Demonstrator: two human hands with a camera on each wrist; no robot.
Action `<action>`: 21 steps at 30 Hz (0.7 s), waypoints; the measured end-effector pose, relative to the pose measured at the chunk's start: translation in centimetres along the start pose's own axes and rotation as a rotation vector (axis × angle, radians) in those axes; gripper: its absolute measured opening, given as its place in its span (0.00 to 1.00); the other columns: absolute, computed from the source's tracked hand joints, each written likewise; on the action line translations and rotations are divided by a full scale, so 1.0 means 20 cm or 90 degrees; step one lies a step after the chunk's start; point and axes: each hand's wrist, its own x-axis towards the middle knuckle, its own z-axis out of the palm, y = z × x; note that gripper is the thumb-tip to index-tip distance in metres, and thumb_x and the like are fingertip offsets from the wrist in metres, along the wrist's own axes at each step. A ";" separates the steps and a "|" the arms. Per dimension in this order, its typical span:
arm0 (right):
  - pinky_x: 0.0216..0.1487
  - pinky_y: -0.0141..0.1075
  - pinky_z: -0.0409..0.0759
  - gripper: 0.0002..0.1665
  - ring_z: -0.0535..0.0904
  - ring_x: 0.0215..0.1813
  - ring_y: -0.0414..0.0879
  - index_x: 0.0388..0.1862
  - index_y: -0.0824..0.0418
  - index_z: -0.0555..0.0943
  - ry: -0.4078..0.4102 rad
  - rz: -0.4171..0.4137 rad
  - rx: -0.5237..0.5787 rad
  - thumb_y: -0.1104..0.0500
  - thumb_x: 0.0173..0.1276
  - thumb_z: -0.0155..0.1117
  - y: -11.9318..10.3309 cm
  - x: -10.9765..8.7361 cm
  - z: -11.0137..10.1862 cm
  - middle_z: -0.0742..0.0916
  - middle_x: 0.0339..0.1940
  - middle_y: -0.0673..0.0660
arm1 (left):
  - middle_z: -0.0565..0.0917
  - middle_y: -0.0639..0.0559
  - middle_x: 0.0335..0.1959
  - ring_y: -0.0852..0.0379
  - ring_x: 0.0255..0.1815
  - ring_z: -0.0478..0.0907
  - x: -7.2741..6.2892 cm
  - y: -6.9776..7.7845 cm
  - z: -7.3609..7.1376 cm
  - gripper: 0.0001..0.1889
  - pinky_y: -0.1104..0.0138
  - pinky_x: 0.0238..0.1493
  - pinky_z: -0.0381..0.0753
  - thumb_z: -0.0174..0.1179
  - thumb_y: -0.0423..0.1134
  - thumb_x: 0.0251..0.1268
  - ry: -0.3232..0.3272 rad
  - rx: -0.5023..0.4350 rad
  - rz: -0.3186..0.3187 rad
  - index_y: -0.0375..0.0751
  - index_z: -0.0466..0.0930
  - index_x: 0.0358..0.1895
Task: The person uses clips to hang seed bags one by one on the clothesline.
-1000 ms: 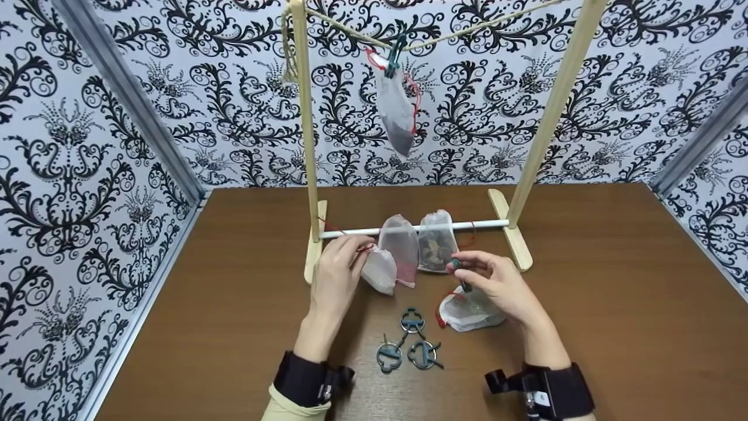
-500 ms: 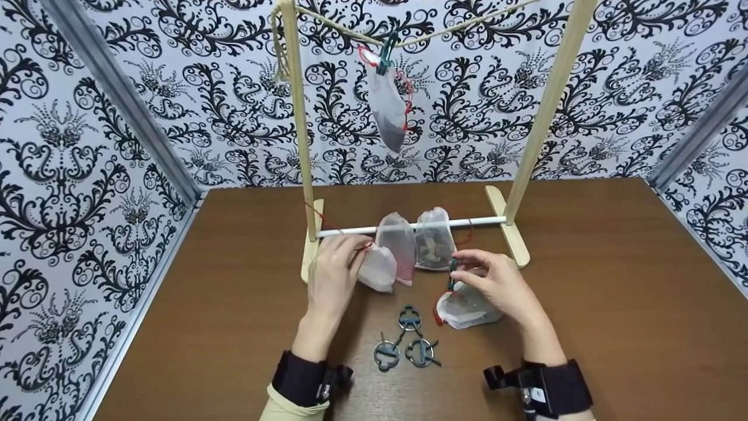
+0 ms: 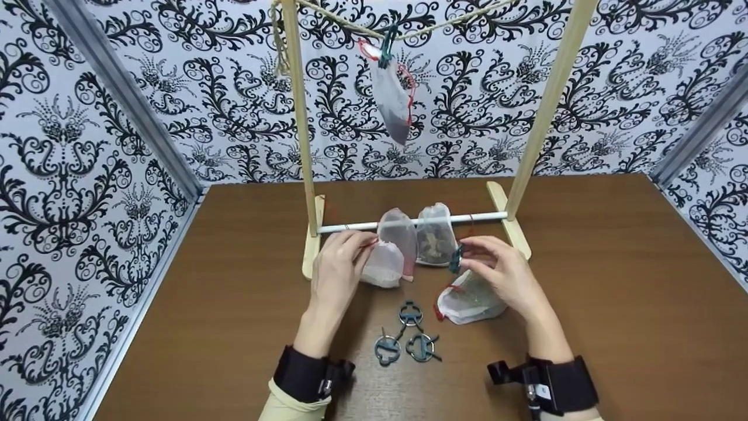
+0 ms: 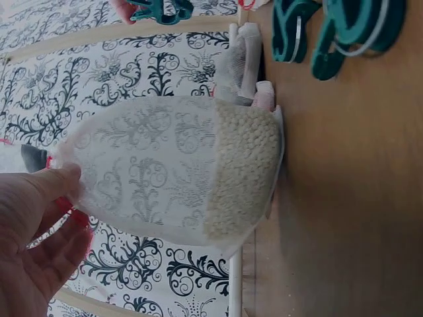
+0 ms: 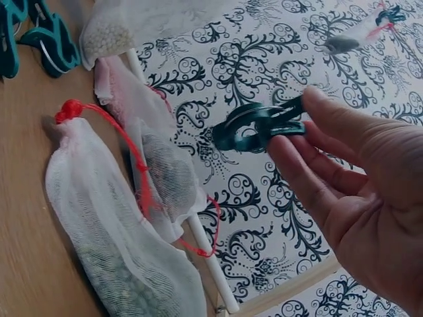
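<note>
My left hand (image 3: pixel 339 263) pinches the gathered top of a white mesh drawstring bag (image 4: pixel 145 168) by its red cord. Pale beans or grains fill the bag's lower end, as the left wrist view shows. Between thumb and fingers, my right hand (image 3: pixel 505 269) holds a dark green clothespin (image 5: pixel 248 129) by its handles. Beneath that hand lies a mesh bag with greenish contents (image 5: pixel 125 244). Two more mesh bags, one with pink contents (image 3: pixel 399 228) and one with dark and tan contents (image 3: pixel 435 240), lean on the white rod (image 3: pixel 482 217).
Several green clips (image 3: pixel 411 314) lie on the brown table (image 3: pixel 222 327) in front. A wooden frame (image 3: pixel 301 117) carries a sagging rope (image 3: pixel 339 20). From that rope a green clothespin (image 3: pixel 387 47) suspends a mesh bag with dark contents (image 3: pixel 391 102). Patterned walls (image 3: pixel 234 117) enclose the back and sides.
The left hand and its bag have shifted slightly right and up from the table. My right hand has risen a little, and the clothespin has turned in its fingers.
</note>
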 end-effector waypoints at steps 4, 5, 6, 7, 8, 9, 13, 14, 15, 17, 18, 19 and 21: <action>0.50 0.21 0.82 0.21 0.83 0.47 0.32 0.55 0.75 0.80 0.049 -0.035 0.034 0.74 0.62 0.67 -0.02 0.01 -0.03 0.86 0.49 0.69 | 0.88 0.55 0.36 0.57 0.40 0.85 0.02 0.01 -0.01 0.04 0.64 0.45 0.84 0.67 0.40 0.64 -0.013 -0.029 0.004 0.48 0.88 0.39; 0.49 0.22 0.82 0.21 0.83 0.47 0.30 0.54 0.76 0.80 0.062 -0.049 0.040 0.75 0.61 0.66 -0.02 0.02 -0.05 0.86 0.48 0.70 | 0.88 0.54 0.35 0.57 0.39 0.86 0.04 0.02 -0.01 0.04 0.64 0.44 0.85 0.67 0.40 0.63 -0.014 -0.036 0.011 0.47 0.88 0.39; 0.49 0.22 0.83 0.20 0.83 0.46 0.30 0.54 0.77 0.80 0.073 -0.064 0.050 0.77 0.61 0.65 -0.03 0.02 -0.06 0.86 0.48 0.72 | 0.89 0.53 0.35 0.57 0.38 0.86 0.05 0.03 -0.01 0.04 0.64 0.43 0.85 0.67 0.40 0.63 -0.015 -0.038 0.021 0.46 0.88 0.39; 0.49 0.22 0.83 0.20 0.83 0.45 0.29 0.53 0.78 0.79 0.084 -0.080 0.054 0.78 0.61 0.65 -0.03 0.03 -0.07 0.86 0.47 0.73 | 0.89 0.53 0.34 0.56 0.37 0.86 0.07 0.04 -0.02 0.04 0.64 0.42 0.85 0.67 0.39 0.63 -0.015 -0.040 0.034 0.46 0.87 0.39; 0.49 0.22 0.83 0.20 0.83 0.45 0.29 0.53 0.79 0.79 0.097 -0.097 0.051 0.78 0.60 0.64 -0.04 0.04 -0.08 0.86 0.46 0.73 | 0.88 0.52 0.33 0.56 0.36 0.86 0.09 0.05 -0.03 0.04 0.64 0.40 0.85 0.67 0.39 0.63 -0.015 -0.041 0.048 0.45 0.87 0.38; 0.49 0.22 0.83 0.19 0.83 0.44 0.29 0.52 0.79 0.79 0.108 -0.113 0.047 0.78 0.60 0.64 -0.06 0.05 -0.09 0.86 0.45 0.74 | 0.88 0.52 0.32 0.56 0.35 0.86 0.11 0.06 -0.04 0.04 0.64 0.39 0.86 0.67 0.39 0.63 -0.018 -0.039 0.060 0.44 0.86 0.38; 0.47 0.22 0.83 0.17 0.83 0.42 0.29 0.50 0.77 0.81 0.142 -0.165 0.014 0.75 0.61 0.66 -0.13 0.10 -0.14 0.86 0.44 0.72 | 0.88 0.52 0.32 0.55 0.34 0.87 0.21 0.14 -0.08 0.04 0.65 0.39 0.86 0.67 0.39 0.62 -0.036 -0.021 0.103 0.44 0.85 0.38; 0.45 0.22 0.83 0.16 0.83 0.41 0.30 0.50 0.75 0.82 0.150 -0.174 0.001 0.74 0.62 0.67 -0.16 0.12 -0.16 0.87 0.44 0.72 | 0.88 0.52 0.33 0.55 0.34 0.86 0.24 0.16 -0.10 0.04 0.65 0.39 0.87 0.67 0.39 0.63 -0.047 -0.011 0.109 0.44 0.85 0.39; 0.44 0.21 0.83 0.16 0.83 0.40 0.29 0.49 0.74 0.83 0.157 -0.184 -0.012 0.74 0.61 0.67 -0.18 0.14 -0.17 0.87 0.44 0.71 | 0.88 0.52 0.33 0.55 0.35 0.86 0.27 0.18 -0.11 0.04 0.65 0.39 0.87 0.67 0.39 0.63 -0.057 0.000 0.114 0.45 0.85 0.39; 0.40 0.20 0.82 0.15 0.82 0.37 0.29 0.48 0.73 0.84 0.174 -0.206 -0.032 0.73 0.61 0.68 -0.24 0.17 -0.19 0.88 0.43 0.70 | 0.88 0.53 0.34 0.55 0.35 0.86 0.33 0.22 -0.14 0.05 0.66 0.39 0.87 0.65 0.40 0.65 -0.075 0.022 0.124 0.45 0.85 0.39; 0.39 0.20 0.81 0.14 0.82 0.36 0.28 0.47 0.72 0.84 0.182 -0.217 -0.036 0.74 0.61 0.68 -0.27 0.19 -0.21 0.88 0.42 0.69 | 0.88 0.53 0.34 0.55 0.35 0.86 0.36 0.24 -0.15 0.05 0.66 0.38 0.86 0.65 0.41 0.66 -0.085 0.032 0.128 0.45 0.85 0.39; 0.37 0.20 0.81 0.13 0.82 0.35 0.29 0.46 0.72 0.85 0.192 -0.228 -0.039 0.73 0.61 0.68 -0.30 0.21 -0.22 0.89 0.41 0.68 | 0.88 0.53 0.34 0.55 0.35 0.85 0.38 0.26 -0.17 0.05 0.66 0.38 0.86 0.64 0.41 0.67 -0.094 0.036 0.132 0.45 0.85 0.39; 0.34 0.20 0.79 0.11 0.81 0.33 0.30 0.43 0.71 0.85 0.215 -0.246 -0.045 0.73 0.61 0.68 -0.37 0.24 -0.25 0.90 0.39 0.63 | 0.88 0.52 0.33 0.55 0.34 0.85 0.44 0.30 -0.19 0.07 0.66 0.38 0.86 0.62 0.42 0.68 -0.107 0.044 0.141 0.43 0.84 0.39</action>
